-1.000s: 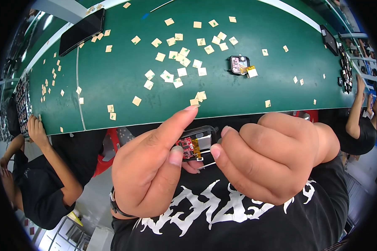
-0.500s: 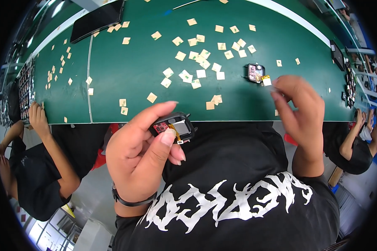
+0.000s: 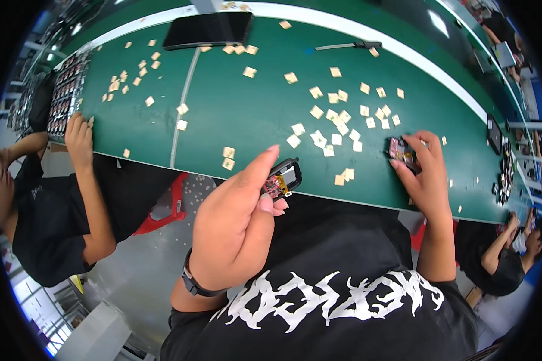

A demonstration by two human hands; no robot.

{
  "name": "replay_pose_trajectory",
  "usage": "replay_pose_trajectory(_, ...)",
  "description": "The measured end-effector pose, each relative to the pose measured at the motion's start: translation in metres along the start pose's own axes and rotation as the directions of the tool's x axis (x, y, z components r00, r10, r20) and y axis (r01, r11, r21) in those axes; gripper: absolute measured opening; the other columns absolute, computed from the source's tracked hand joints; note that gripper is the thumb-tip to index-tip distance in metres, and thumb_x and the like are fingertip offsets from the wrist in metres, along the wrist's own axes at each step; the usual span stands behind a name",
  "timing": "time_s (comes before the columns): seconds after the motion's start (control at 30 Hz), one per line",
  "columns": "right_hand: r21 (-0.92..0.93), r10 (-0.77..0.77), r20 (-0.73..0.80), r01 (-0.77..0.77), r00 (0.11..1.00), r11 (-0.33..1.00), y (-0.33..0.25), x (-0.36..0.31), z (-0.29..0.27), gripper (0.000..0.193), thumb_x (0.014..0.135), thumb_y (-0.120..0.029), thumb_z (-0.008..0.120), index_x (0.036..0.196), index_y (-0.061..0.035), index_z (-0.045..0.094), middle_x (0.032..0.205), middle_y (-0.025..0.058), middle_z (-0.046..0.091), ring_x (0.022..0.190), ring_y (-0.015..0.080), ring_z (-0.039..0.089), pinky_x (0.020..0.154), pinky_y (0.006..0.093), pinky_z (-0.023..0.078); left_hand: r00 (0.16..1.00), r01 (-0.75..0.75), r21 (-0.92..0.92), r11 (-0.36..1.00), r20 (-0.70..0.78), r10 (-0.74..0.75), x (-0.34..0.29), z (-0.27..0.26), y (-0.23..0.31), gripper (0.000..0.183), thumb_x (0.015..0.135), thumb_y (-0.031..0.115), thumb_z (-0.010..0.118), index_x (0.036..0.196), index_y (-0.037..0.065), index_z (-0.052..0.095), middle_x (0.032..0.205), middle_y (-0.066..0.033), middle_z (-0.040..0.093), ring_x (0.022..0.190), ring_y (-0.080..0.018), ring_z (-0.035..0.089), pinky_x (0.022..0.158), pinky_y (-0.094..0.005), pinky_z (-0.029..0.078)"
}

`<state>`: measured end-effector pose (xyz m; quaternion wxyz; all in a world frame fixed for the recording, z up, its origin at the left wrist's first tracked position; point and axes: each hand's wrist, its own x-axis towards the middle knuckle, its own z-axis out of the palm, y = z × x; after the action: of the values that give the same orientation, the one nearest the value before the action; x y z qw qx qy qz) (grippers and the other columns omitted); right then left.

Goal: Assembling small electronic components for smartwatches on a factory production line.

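Note:
My left hand [image 3: 232, 225] grips a small open black device housing [image 3: 294, 167] between thumb and fingers, just off the table's near edge. Inside it I see a red circuit board, a silver-grey block and a yellow flex strip. My right hand [image 3: 426, 174] is closed around a second open housing [image 3: 397, 148] on the green table, thumb at its near side and fingers at its far side. A pinkish-red board shows in this one, while my fingers cover its right part. Left of it lie scattered small beige square pads [image 3: 336, 139] with green marks.
A black flat slab-like device [image 3: 208, 30] lies at the far left, with a slim tool with a dark handle [image 3: 367, 44] at the far right. A co-worker's hand [image 3: 78, 135] is beside a rack of parts [image 3: 66, 96] at left. Dark parts [image 3: 504, 174] lie at right.
The whole view has shifted. My right hand, previously beside the second housing, has closed on it. My left hand still holds the first housing, now turned somewhat.

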<state>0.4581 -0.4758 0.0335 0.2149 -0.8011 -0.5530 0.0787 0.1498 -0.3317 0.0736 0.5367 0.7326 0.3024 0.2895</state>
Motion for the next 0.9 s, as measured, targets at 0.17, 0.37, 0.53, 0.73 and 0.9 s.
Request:
replay_pose_trajectory(0.17,0.103,0.005,-0.029,-0.002,1.0,0.995,-0.001,-0.004,-0.001,0.047,0.074,-0.005,0.083,0.117,-0.0003,0.064,0.114,0.0132,0.058,0.088,0.0239,0.059,0.074,0.0312,0.05,0.972,-0.021,0.427,0.904,-0.203,0.118,0.012,-0.031,-0.036,0.026,0.096,-0.002,0.056,0.121,-0.004,0.063,0.098,-0.0216,0.069,0.087,-0.0374,0.068,0.077,-0.0413,0.054)
replay_pose_trajectory(0.37,0.262,-0.154,-0.021,0.154,0.988,0.953,-0.029,-0.004,0.001,0.051,0.071,-0.005,0.085,0.118,-0.0028,0.065,0.112,0.0117,0.06,0.092,0.0263,0.064,0.073,0.0331,0.053,0.824,0.33,0.654,0.681,-0.551,0.129,0.047,-0.12,-0.109,0.019,0.103,0.014,0.053,0.113,-0.001,0.056,0.097,-0.0258,0.069,0.088,-0.0464,0.066,0.073,-0.0506,0.051)
replay_pose_trajectory(0.53,0.284,-0.29,0.007,0.276,0.957,0.918,-0.051,0.008,0.0,0.051,0.074,-0.014,0.085,0.12,-0.0057,0.065,0.115,0.0103,0.06,0.093,0.0298,0.067,0.075,0.0376,0.056,0.876,0.446,0.825,0.347,-0.482,0.02,0.064,-0.144,-0.105,0.027,0.103,0.027,0.053,0.114,0.003,0.059,0.109,-0.028,0.066,0.093,-0.0468,0.065,0.076,-0.0534,0.052)
replay_pose_trajectory(0.73,0.282,-0.356,0.072,0.323,0.932,0.903,-0.062,0.014,-0.006,0.053,0.075,-0.019,0.084,0.124,-0.0104,0.064,0.118,0.0063,0.057,0.086,0.0257,0.068,0.07,0.0381,0.056,0.843,0.311,0.745,0.59,-0.503,0.191,0.064,-0.067,-0.051,0.047,0.103,0.032,0.058,0.143,0.006,0.055,0.151,-0.0238,0.041,0.12,-0.0379,0.062,0.088,-0.0429,0.056)
replay_pose_trajectory(0.9,0.262,-0.398,0.044,0.374,0.916,0.89,-0.067,0.016,-0.005,0.052,0.076,-0.021,0.084,0.123,-0.011,0.064,0.114,0.006,0.059,0.087,0.0262,0.069,0.071,0.0384,0.057,0.99,0.053,-0.298,0.953,0.139,-0.011,0.041,0.033,-0.035,0.044,0.103,0.022,0.06,0.142,0.004,0.056,0.152,-0.0185,0.048,0.105,-0.0205,0.07,0.074,-0.0269,0.059)
